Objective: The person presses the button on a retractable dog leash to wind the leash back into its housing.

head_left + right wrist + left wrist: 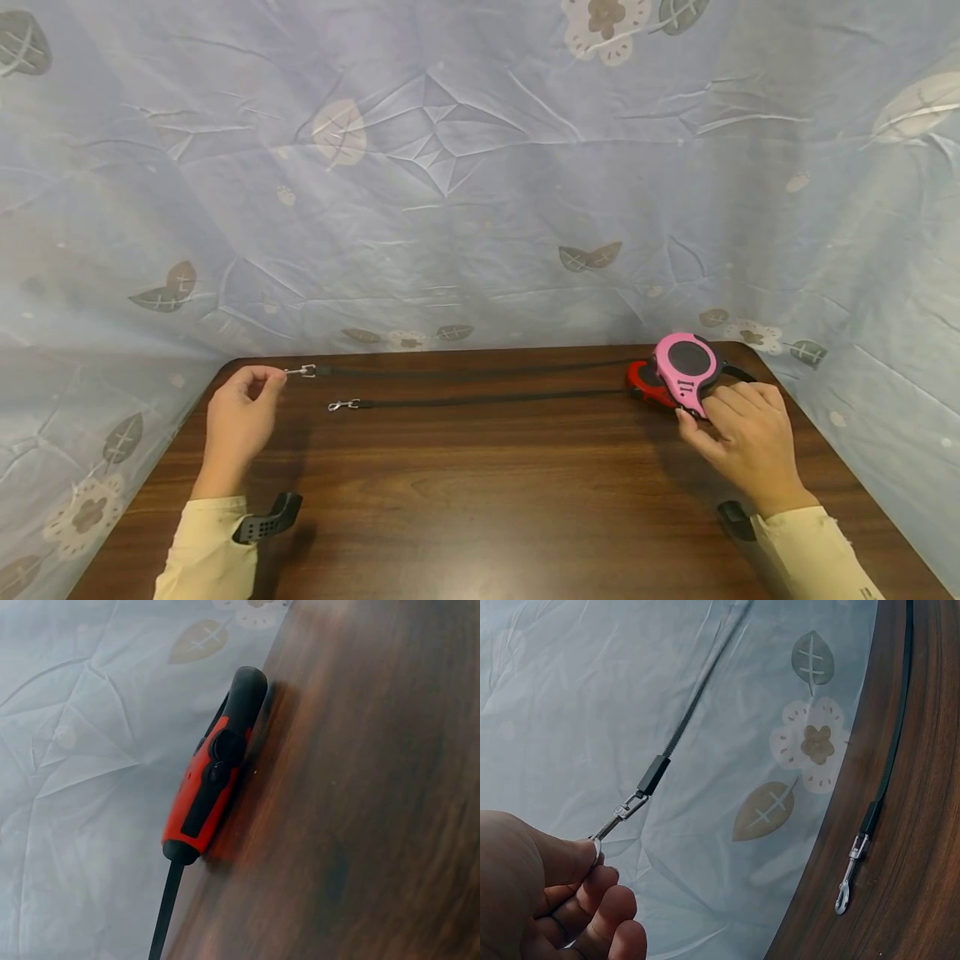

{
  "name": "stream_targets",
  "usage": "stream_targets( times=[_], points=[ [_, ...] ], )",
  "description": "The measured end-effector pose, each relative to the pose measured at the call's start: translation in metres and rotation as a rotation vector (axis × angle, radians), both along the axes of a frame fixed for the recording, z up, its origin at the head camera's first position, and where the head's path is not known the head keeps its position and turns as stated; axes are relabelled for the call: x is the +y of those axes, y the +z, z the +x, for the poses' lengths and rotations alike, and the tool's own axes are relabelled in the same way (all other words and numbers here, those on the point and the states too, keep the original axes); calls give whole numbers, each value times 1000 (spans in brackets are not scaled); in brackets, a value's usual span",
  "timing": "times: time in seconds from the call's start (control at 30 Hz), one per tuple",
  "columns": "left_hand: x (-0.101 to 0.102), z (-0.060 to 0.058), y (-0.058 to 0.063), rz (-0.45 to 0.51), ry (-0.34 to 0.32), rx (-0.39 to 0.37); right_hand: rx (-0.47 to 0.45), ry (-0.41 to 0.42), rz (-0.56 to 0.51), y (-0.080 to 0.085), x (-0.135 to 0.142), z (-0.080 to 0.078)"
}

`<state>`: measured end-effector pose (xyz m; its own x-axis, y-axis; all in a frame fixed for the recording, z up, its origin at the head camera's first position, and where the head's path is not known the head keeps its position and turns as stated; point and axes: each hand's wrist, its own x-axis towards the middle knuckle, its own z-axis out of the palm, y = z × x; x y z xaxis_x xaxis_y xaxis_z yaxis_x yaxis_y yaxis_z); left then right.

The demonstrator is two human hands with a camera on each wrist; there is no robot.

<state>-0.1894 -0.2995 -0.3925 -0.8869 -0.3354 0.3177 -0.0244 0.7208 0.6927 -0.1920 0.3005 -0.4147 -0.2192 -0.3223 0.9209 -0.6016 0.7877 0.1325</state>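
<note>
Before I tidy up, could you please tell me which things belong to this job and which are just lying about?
For the job:
pink leash, gripped by the right hand
far clip, pinched by the left hand

Apparently lying about:
red leash
near clip

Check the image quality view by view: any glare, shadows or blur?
Head: pale glare on the tabletop at the bottom middle, soft shadow beside the left hand; left wrist: dim and bluish, the pinched snap hook fairly crisp; right wrist: wood grain smeared, the red retractable leash clearer.

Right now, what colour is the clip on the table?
The clip is silver, best seen in the left wrist view.
</note>
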Motion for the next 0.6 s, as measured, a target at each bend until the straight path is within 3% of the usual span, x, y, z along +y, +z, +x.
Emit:
stream_targets(
  times=[0.5,0.6],
  points=[
    [1,0,1,-6,9,0,20,-17,-26,0,1,0],
    [2,-2,0,27,-24,-9,18,-4,-25,0,0,0]
  ],
)
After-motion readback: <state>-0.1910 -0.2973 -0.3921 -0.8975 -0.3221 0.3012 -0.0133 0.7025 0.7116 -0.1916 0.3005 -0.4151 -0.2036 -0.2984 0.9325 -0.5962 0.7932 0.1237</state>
